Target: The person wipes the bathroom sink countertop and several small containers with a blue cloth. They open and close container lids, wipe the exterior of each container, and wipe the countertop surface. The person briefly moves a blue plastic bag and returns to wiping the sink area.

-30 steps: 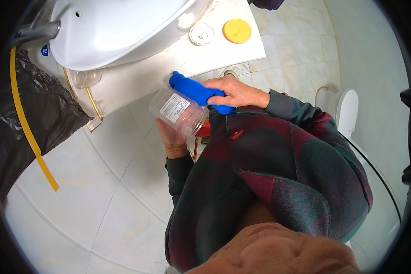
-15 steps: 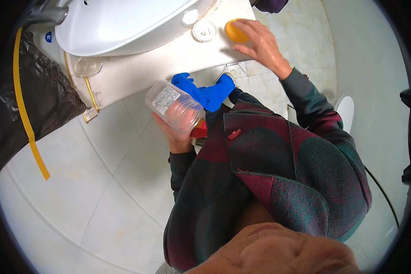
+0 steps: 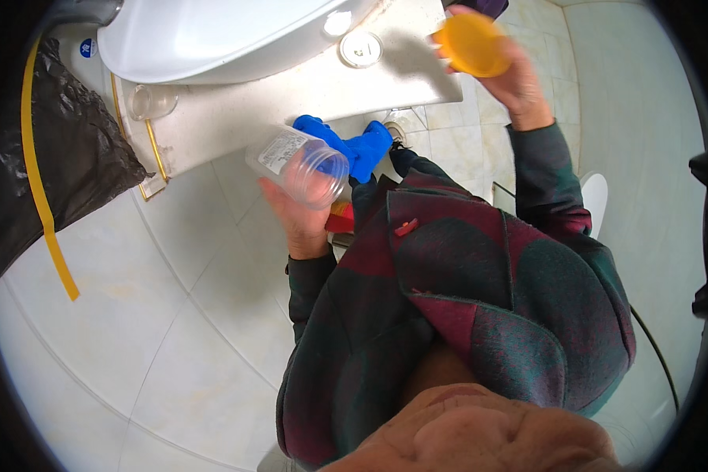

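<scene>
Separately, jar and lid in hands

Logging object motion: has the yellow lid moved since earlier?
Yes: in the right hand, the yellow lid has moved rightward against the counter, overlapping its right edge.

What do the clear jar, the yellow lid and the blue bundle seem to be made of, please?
The clear jar looks like glossy plastic, perhaps glass: the left hand shows through it. The yellow lid is probably plastic, being bright and one colour, though blur hides its finish. The blue bundle seems a soft, matte fabric, judging by its folds and lack of shine; the fibre cannot be told.
</scene>
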`<act>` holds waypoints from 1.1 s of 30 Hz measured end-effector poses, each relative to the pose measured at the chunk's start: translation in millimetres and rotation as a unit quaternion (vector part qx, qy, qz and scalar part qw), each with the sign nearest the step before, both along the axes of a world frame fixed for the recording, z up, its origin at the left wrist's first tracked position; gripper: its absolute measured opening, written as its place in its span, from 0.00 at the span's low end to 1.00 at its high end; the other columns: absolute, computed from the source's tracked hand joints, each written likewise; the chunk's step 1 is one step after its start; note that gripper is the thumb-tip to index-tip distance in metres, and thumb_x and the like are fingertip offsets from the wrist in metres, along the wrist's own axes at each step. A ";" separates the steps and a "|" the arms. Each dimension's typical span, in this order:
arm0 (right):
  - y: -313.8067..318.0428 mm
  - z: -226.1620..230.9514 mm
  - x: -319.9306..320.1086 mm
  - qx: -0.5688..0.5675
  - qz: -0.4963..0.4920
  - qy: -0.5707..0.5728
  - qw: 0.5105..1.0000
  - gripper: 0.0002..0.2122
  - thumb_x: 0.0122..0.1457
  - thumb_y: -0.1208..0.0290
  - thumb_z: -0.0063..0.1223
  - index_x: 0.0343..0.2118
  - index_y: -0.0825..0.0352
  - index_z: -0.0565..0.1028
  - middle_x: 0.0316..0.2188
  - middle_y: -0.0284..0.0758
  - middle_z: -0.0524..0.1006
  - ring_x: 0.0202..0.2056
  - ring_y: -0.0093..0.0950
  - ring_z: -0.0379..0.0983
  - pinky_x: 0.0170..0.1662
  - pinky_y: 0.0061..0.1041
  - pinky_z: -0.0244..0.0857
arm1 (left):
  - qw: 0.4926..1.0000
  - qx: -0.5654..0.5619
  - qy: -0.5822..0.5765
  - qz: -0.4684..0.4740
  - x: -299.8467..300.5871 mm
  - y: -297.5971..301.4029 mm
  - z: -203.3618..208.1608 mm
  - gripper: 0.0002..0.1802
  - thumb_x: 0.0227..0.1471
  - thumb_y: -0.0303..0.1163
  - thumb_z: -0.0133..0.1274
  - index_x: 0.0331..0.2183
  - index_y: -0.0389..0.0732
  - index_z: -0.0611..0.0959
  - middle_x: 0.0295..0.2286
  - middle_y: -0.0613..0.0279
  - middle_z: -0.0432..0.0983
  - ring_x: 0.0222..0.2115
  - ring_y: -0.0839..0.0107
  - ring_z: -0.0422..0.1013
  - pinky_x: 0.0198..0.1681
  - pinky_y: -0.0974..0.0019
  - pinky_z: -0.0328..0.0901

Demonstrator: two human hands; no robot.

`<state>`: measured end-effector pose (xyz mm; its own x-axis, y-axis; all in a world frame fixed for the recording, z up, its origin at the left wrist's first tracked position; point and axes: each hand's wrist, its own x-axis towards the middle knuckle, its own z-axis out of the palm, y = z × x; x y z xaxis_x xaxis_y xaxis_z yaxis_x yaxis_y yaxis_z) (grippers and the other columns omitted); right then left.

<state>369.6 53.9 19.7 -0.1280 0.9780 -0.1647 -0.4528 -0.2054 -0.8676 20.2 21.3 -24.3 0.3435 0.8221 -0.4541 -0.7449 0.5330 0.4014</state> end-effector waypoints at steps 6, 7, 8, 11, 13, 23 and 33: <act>-42.1 -13.5 -22.7 -0.144 0.102 -0.094 0.980 0.38 0.47 0.38 0.50 0.53 0.67 0.65 0.44 0.43 0.73 0.42 0.32 0.72 0.42 0.27 0.69 | 0.994 -0.078 0.056 0.058 8.4 8.2 6.1 0.47 0.45 0.71 0.35 0.57 0.47 0.60 0.53 0.58 0.60 0.55 0.58 0.56 0.57 0.46 0.49; -44.1 -17.8 -27.4 -0.126 0.110 -0.008 0.986 0.35 0.51 0.41 0.48 0.54 0.68 0.64 0.44 0.45 0.72 0.42 0.33 0.73 0.41 0.28 0.70 | 0.992 -0.095 0.056 0.059 12.1 10.8 7.5 0.48 0.44 0.73 0.34 0.58 0.48 0.60 0.54 0.58 0.60 0.55 0.58 0.56 0.57 0.46 0.49; -46.3 -23.5 -35.1 -0.112 0.113 0.078 0.984 0.33 0.55 0.45 0.45 0.54 0.69 0.62 0.44 0.47 0.72 0.41 0.35 0.74 0.39 0.28 0.71 | 0.992 -0.104 0.041 0.056 14.3 11.7 10.6 0.48 0.44 0.73 0.34 0.58 0.50 0.60 0.54 0.58 0.60 0.55 0.58 0.56 0.57 0.45 0.49; -44.3 -34.6 -62.9 -0.129 0.194 0.235 0.944 0.34 0.55 0.43 0.43 0.55 0.68 0.60 0.43 0.51 0.72 0.37 0.38 0.75 0.32 0.29 0.74 | 0.992 -0.108 0.004 0.071 30.0 18.8 12.7 0.47 0.44 0.72 0.36 0.58 0.51 0.60 0.54 0.58 0.60 0.55 0.57 0.57 0.57 0.45 0.49; -46.6 -39.6 -82.0 -0.180 0.216 0.229 0.932 0.39 0.51 0.40 0.47 0.57 0.68 0.57 0.40 0.49 0.72 0.36 0.36 0.75 0.32 0.29 0.74 | 0.997 -0.056 -0.030 0.035 39.4 18.5 12.4 0.47 0.44 0.71 0.37 0.57 0.49 0.60 0.53 0.56 0.60 0.54 0.56 0.58 0.57 0.47 0.51; -49.8 -55.1 -99.3 -0.242 0.176 0.272 0.914 0.32 0.55 0.45 0.46 0.55 0.66 0.61 0.40 0.47 0.72 0.37 0.35 0.74 0.32 0.29 0.74 | 0.988 0.085 0.129 -0.026 47.9 14.2 4.5 0.46 0.47 0.67 0.37 0.56 0.41 0.58 0.54 0.54 0.57 0.55 0.59 0.55 0.58 0.52 0.52; -41.2 -32.3 -98.8 -0.057 0.026 -0.039 0.997 0.28 0.57 0.52 0.47 0.56 0.64 0.61 0.46 0.40 0.70 0.46 0.26 0.67 0.49 0.25 0.63 | 0.993 0.116 -0.008 -0.004 39.5 13.7 17.2 0.25 0.58 0.42 0.37 0.52 0.38 0.62 0.50 0.55 0.61 0.52 0.63 0.58 0.56 0.58 0.55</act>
<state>270.8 12.7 -12.6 -0.1603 0.9446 -0.2863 -0.3711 -0.3265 -0.8693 59.7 35.1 -7.0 0.3562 0.9013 -0.2464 -0.7481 0.4331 0.5028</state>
